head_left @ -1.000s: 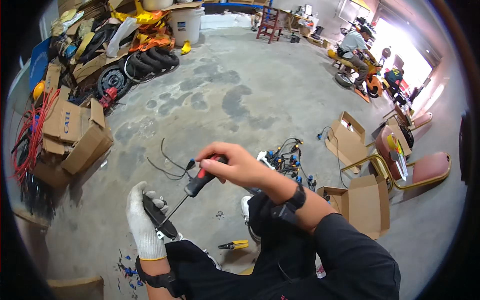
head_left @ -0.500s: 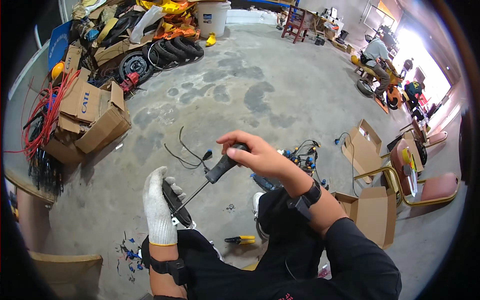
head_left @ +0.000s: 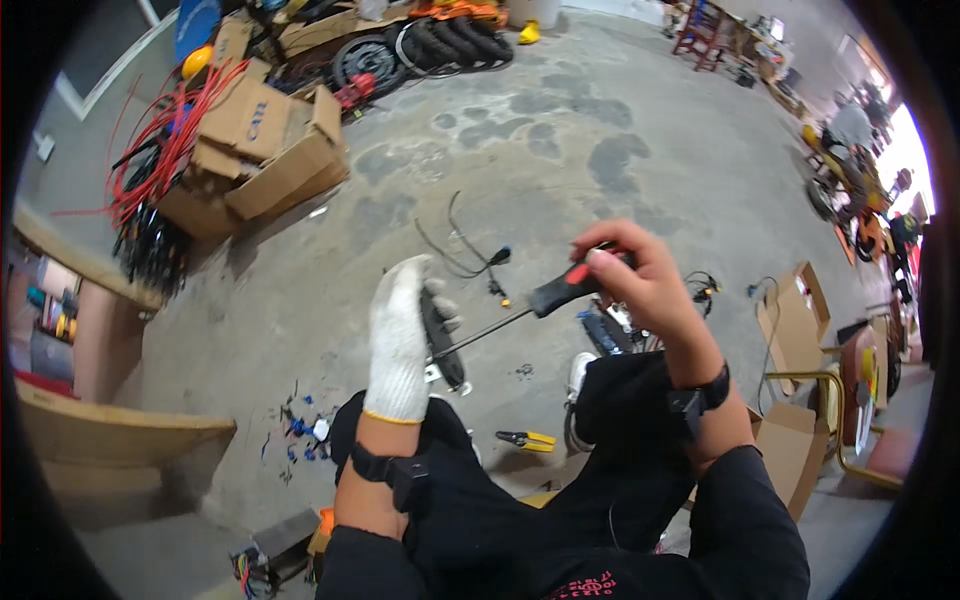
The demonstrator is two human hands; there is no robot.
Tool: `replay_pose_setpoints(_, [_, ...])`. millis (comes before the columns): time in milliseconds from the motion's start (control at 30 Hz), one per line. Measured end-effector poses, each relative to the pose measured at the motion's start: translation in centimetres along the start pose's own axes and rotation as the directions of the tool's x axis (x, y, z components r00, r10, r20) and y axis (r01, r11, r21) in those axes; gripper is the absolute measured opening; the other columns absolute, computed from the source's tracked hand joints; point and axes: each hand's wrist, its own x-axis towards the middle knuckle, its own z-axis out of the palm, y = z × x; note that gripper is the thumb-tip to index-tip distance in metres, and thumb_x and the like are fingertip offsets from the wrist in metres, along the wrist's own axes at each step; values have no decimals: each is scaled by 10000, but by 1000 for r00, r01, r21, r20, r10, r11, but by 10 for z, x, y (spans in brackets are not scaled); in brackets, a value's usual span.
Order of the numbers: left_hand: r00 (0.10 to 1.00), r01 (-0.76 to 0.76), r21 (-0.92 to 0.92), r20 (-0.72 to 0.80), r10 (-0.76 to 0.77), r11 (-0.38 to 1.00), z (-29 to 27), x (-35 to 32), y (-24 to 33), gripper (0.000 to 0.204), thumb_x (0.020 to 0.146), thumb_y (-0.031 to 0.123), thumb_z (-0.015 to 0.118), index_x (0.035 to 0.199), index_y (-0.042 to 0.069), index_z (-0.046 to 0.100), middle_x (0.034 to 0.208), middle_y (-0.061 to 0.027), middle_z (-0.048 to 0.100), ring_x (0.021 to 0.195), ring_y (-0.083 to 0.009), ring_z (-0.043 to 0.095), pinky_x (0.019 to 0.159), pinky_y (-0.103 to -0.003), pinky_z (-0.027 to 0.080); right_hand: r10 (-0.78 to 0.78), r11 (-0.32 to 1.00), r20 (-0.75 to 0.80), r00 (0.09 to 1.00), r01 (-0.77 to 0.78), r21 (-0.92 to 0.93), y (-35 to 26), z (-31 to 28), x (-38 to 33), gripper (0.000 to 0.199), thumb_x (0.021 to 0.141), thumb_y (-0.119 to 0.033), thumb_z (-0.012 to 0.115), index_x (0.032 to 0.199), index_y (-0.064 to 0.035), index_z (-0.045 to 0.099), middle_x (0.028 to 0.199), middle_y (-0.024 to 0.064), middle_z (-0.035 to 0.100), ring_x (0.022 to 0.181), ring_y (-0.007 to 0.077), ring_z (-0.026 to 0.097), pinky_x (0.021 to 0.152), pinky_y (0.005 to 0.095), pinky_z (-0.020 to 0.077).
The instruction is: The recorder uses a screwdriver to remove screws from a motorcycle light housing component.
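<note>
My left hand (head_left: 400, 335), in a white knit glove with a yellow hem, is closed around a long black part (head_left: 440, 340) with small metal tabs at its lower end. My bare right hand (head_left: 632, 268) grips the black and red handle of a screwdriver (head_left: 558, 295). The screwdriver's shaft slants down to the left, its tip at the lower half of the black part. Whether the tip sits in a screw is too small to tell. Yellow-handled pliers or wire strippers (head_left: 526, 441) lie on the floor between my legs.
Beyond my hands lies a dark cable (head_left: 470, 262) with connectors. Blue connector scraps (head_left: 308, 428) are strewn at left. Open cardboard boxes (head_left: 797, 315) and a chair (head_left: 860, 400) stand at right. A large carton (head_left: 250, 130), red wires (head_left: 160, 155) and tyres (head_left: 455, 45) fill the far left.
The view has swung left and downward, so the surroundings sit further right. The screwdriver's handle has turned, showing a red patch. My left hand still holds the black part.
</note>
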Motion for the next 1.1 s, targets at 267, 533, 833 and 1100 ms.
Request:
replay_pose_setpoints(267, [1000,20,-18,-4,-20,1000,-1,-4,-1,341,1007,343,560,1162,44,612,884,-80,615,641,-157,631,575,-330,571,82,992,42,996,-86,88,3,-4,-2,230,1010,-146,546,1192,-24,613,957,48,650,626,68,539,562,227,446])
replay_pose_setpoints(533, [1000,23,-32,6,-23,999,-4,-3,0,348,1010,339,552,1168,34,606,874,-82,616,641,-162,628,579,-339,570,-276,961,-24,961,276,3,12,9,5,285,971,-202,601,1187,-18,621,987,40,643,717,97,594,627,239,479])
replay_pose_setpoints(833, [998,30,-43,57,-27,999,5,3,-13,363,1019,362,539,1170,38,602,890,-81,605,652,-173,628,582,-343,570,65,998,-131,989,-66,-5,19,3,12,271,991,-207,562,1167,-15,636,898,48,658,687,81,570,554,229,453])
replay_pose_setpoints(1100, [941,263,-224,276,-198,939,26,3,-29,424,1028,422,502,1179,38,599,881,-94,601,668,-192,631,620,-324,551,2,1000,-340,940,-9,-19,24,-5,14,259,951,-193,612,1151,-30,634,863,14,639,733,70,572,622,224,462])
